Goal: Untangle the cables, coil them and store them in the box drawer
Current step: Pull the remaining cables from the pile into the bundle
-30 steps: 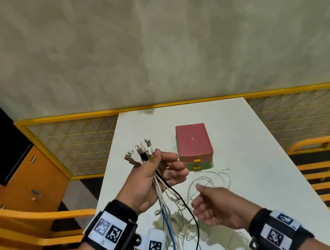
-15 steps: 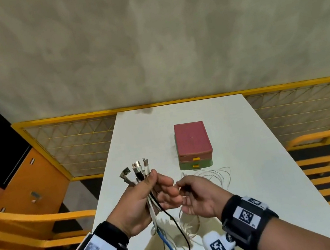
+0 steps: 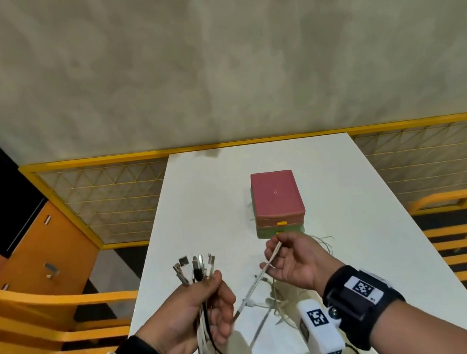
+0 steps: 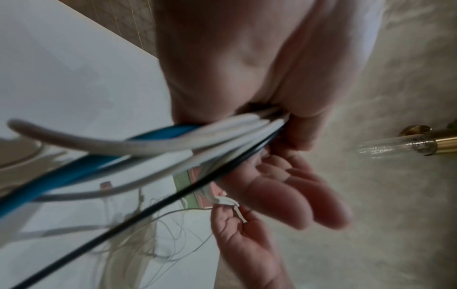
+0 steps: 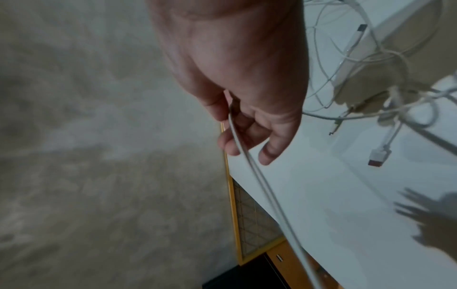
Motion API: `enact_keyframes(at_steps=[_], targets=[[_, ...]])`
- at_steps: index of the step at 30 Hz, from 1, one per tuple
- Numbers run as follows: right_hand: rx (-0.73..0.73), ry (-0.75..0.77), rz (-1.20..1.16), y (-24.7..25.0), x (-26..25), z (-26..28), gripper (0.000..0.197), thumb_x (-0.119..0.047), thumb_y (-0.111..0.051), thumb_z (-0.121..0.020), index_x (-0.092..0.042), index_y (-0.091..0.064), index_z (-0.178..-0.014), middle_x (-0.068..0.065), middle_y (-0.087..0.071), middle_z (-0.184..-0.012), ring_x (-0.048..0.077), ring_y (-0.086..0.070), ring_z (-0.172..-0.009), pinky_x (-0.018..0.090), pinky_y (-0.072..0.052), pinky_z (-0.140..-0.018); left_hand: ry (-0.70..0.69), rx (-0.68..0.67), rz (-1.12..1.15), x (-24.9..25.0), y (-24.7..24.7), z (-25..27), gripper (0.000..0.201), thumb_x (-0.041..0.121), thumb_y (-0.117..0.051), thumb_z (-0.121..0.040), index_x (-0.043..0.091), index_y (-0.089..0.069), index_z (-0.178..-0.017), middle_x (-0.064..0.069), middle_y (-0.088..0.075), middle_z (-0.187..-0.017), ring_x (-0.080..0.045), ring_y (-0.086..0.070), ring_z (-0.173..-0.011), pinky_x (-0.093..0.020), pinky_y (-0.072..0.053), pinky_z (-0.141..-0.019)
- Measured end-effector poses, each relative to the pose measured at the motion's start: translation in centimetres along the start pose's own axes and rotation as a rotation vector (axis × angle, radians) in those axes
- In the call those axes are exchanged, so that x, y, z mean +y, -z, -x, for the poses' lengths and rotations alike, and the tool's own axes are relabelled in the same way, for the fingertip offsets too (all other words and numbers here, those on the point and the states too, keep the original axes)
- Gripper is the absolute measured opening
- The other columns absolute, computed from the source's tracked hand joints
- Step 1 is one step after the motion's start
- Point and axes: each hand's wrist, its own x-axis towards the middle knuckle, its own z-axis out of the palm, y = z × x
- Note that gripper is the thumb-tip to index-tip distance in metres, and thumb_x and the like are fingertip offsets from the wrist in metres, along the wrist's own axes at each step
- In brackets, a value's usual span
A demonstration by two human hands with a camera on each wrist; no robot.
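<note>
Left hand [image 3: 186,312] fisted round the cables [image 3: 196,274], plug ends fanned upward to keep them sorted, right hand [image 3: 293,262] pinching one white cable [image 3: 266,268] drawn taut rightward, likely teasing it from the tangle [image 3: 273,302] on the bench [image 3: 214,198] near the box [image 3: 276,197].
</note>
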Motion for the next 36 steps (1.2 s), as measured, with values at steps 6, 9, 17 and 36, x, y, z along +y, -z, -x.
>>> enact_keyframes(at_steps=[6, 9, 17, 36], targets=[[0.074, 0.031, -0.125, 1.6, -0.5, -0.7, 0.030, -0.025, -0.044, -0.101, -0.012, -0.053, -0.076, 0.006, -0.056, -0.057, 0.020, -0.050, -0.060, 0.041, -0.052, -0.069, 0.319, -0.082, -0.381, -1.7, 3.5, 2.1, 0.043, 0.038, -0.060, -0.093, -0.002, -0.069, -0.082, -0.013, -0.061, -0.060, -0.013, -0.048, -0.036, -0.023, -0.036, -0.039], [0.077, 0.056, -0.150, 1.9, 0.2, -0.4, 0.030, -0.026, -0.041, -0.104, -0.013, -0.052, -0.080, 0.007, -0.060, -0.057, 0.021, -0.052, -0.062, 0.038, -0.050, -0.068, 0.361, -0.143, -0.565, -0.8, 4.3, 3.1, 0.044, 0.043, -0.060, -0.094, 0.001, -0.072, -0.088, -0.006, -0.060, -0.062, -0.009, -0.042, -0.038, -0.021, -0.031, -0.041], [-0.125, 0.028, -0.062, -0.9, 3.2, 1.2, 0.028, -0.027, -0.035, -0.106, -0.011, -0.050, -0.089, 0.020, -0.074, -0.085, 0.031, -0.072, -0.068, 0.038, -0.058, -0.059, -0.376, 0.302, -0.422, 0.0, -2.3, -4.6, 0.027, 0.028, -0.073, -0.085, 0.002, -0.073, -0.091, -0.014, -0.064, -0.072, -0.013, -0.043, -0.044, -0.022, -0.032, -0.042], [-0.090, 0.002, -0.018, -0.3, 0.1, 0.4, 0.026, -0.023, -0.036, -0.104, -0.015, -0.052, -0.086, 0.017, -0.076, -0.091, 0.028, -0.073, -0.086, 0.048, -0.050, -0.077, -0.092, 0.115, -0.736, -3.9, -2.1, -3.4, 0.021, 0.006, -0.062, -0.082, 0.016, -0.053, -0.065, 0.006, -0.046, -0.052, -0.005, -0.038, -0.040, -0.015, -0.030, -0.041]])
